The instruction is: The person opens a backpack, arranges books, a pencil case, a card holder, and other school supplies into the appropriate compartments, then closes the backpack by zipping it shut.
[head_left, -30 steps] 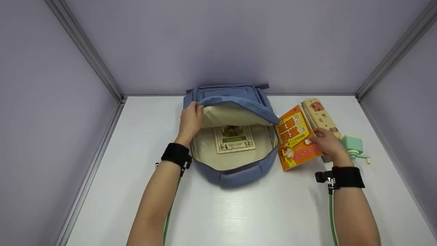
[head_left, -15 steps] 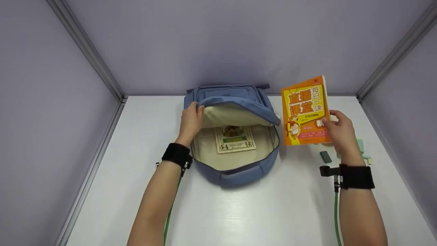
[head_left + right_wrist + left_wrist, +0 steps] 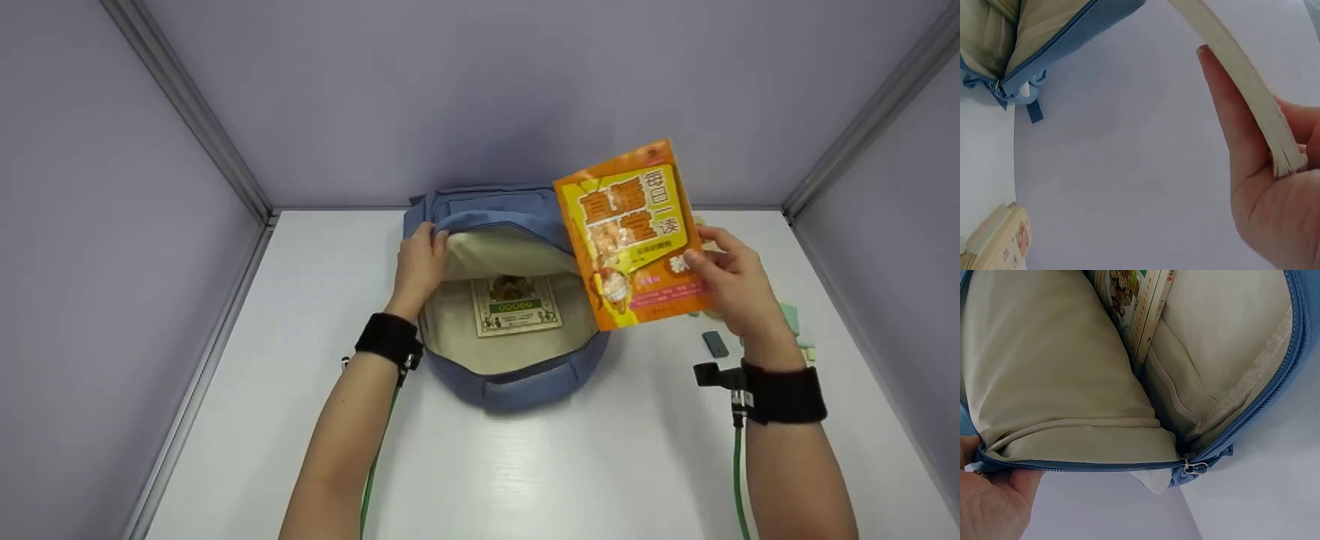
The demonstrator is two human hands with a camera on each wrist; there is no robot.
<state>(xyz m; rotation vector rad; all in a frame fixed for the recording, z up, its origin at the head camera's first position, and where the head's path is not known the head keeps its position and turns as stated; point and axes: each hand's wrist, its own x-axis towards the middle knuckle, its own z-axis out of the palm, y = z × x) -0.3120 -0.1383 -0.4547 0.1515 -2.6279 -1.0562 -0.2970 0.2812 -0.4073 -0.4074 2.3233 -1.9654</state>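
Two bare arms come in from the near side over the white table [image 3: 495, 480], each with a black strap at the wrist, a left strap [image 3: 386, 341] and a right strap [image 3: 784, 391], and a green cable trailing below each.

The near rim of the blue bag [image 3: 525, 390] lies well in from the left and right edges, its mouth gaping toward the person. Toward the right edge a small dark block [image 3: 715, 344] lies flat, and past it a green block [image 3: 790, 319] shows in part behind the right wrist.

Inside the bag, on the pale lining, is a cream book [image 3: 517, 307] with a green band across its cover.

The right hand [image 3: 739, 289] pinches the orange book [image 3: 637, 247] by its right side, thumb on the cover, fingers behind. The book is in the air, tilted, covering the bag's right side in the head view; the right wrist view shows it edge-on, apart from the bag.

The left hand [image 3: 418, 270] pinches the rim of the flap [image 3: 495, 255] between thumb and fingers, holding it up.

Near the back edge, right of the bag, is a cream case [image 3: 1010, 244], mostly hidden in the head view. The bag's far end reaches the middle of the back edge, by the grey wall [image 3: 375, 112].
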